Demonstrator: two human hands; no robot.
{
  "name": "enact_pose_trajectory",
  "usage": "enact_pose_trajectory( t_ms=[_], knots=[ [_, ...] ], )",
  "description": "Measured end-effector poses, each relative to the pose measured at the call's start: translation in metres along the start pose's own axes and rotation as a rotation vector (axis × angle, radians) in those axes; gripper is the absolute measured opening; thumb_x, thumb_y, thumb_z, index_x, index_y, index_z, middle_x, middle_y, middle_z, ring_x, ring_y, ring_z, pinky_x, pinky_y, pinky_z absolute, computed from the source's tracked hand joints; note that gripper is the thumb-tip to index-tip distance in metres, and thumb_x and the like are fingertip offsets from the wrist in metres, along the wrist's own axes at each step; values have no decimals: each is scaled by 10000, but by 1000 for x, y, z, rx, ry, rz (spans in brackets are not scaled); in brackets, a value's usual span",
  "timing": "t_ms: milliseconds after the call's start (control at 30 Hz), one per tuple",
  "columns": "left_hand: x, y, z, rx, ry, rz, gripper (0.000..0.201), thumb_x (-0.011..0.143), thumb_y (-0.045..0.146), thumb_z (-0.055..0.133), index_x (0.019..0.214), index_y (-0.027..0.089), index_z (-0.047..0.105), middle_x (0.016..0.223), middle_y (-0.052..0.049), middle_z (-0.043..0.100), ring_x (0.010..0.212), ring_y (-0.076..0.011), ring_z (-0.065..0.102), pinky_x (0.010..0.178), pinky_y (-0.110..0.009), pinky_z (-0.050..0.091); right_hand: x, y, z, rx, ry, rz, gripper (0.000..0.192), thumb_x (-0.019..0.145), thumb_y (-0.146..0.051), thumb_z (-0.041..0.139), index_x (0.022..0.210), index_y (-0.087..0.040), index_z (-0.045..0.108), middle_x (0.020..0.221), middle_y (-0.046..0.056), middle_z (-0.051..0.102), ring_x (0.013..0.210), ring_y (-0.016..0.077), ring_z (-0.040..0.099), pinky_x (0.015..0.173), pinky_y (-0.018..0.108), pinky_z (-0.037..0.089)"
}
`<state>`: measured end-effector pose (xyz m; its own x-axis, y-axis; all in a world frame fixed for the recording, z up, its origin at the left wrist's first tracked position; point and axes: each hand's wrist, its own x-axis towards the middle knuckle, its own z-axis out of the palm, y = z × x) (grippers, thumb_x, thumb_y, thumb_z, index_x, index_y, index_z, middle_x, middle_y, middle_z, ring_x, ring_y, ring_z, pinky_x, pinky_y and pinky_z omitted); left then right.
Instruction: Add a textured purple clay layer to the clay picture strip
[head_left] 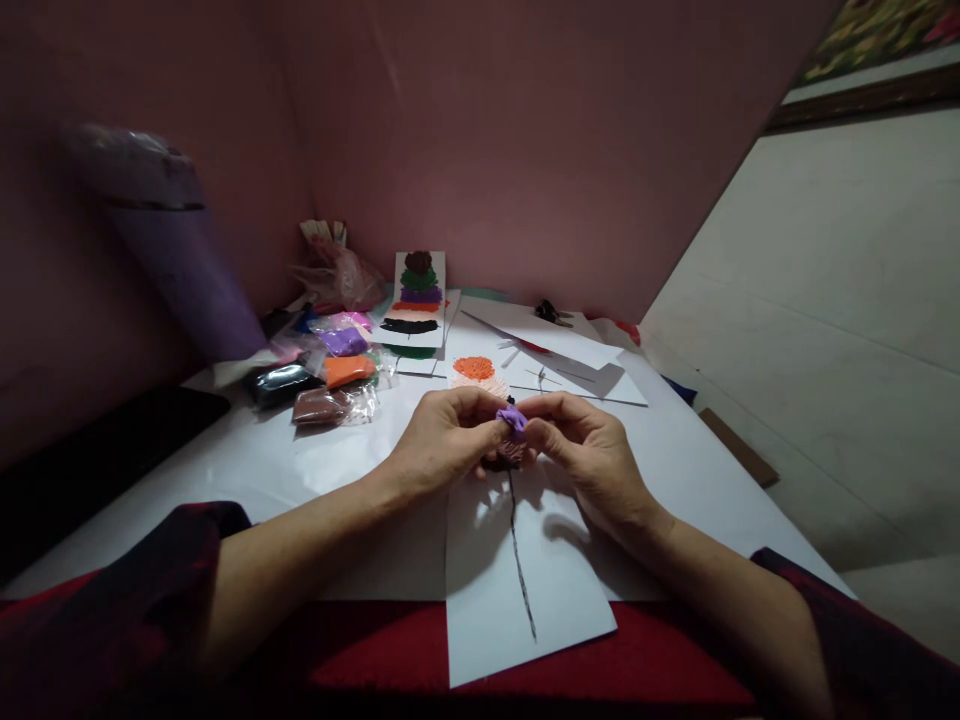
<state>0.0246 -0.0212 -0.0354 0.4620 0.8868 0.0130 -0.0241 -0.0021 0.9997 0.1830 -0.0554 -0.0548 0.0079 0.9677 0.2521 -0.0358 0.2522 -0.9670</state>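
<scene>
Between the fingertips of both hands is a small lump of purple modelling clay [512, 420]. My left hand [457, 430] pinches it from the left, thumb and forefinger closed on it. My right hand [589, 445] pinches the same lump from the right. Beneath them lies a white sheet of paper [484, 600] with a dark drawn line running down it. Higher on the sheet are an orange clay patch [474, 369] and a pale peach one, partly covered by my fingers. A dark brown patch [508, 455] shows right under the purple lump.
Bagged clay in orange [349, 371], purple [343, 341], brown [322, 406] and black [283, 383] lies at left. A white card [409, 330] with coloured clay bands leans behind. Folded paper [540, 335] and a dark tool [553, 312] sit at back right. A purple roll [187, 260] leans on the wall.
</scene>
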Motion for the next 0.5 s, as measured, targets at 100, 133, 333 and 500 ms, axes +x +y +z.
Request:
enact_pose_trajectory(
  t_ms=[100,133,333,500],
  knots=[
    [-1,-1,0,43,12,6,111,718,183,661,794,116,614,605,-1,638,517,-97,580,425,-182,454,-2,-5,4,-10,9,11,206,717,-328,792,821,-182,690,684,5,681,598,126,601,567,258,497],
    [-1,-1,0,54,14,9,107,715,177,661,786,118,607,602,2,634,514,-95,581,428,-182,456,-3,-6,5,-15,10,14,188,727,-323,783,806,-181,688,675,2,676,587,121,594,559,254,494],
    [0,3,2,-3,17,-30,111,657,113,663,681,137,557,479,48,561,411,-61,508,402,-161,409,0,-5,3,37,19,40,159,702,-280,778,741,-175,664,622,-4,655,543,118,583,510,249,488],
    [1,1,-2,-208,103,-54,105,704,184,667,691,144,570,466,51,540,358,-51,465,385,-164,376,7,-1,-3,168,201,111,157,644,-218,776,701,-178,634,559,-43,597,444,87,533,430,221,462]
  ],
)
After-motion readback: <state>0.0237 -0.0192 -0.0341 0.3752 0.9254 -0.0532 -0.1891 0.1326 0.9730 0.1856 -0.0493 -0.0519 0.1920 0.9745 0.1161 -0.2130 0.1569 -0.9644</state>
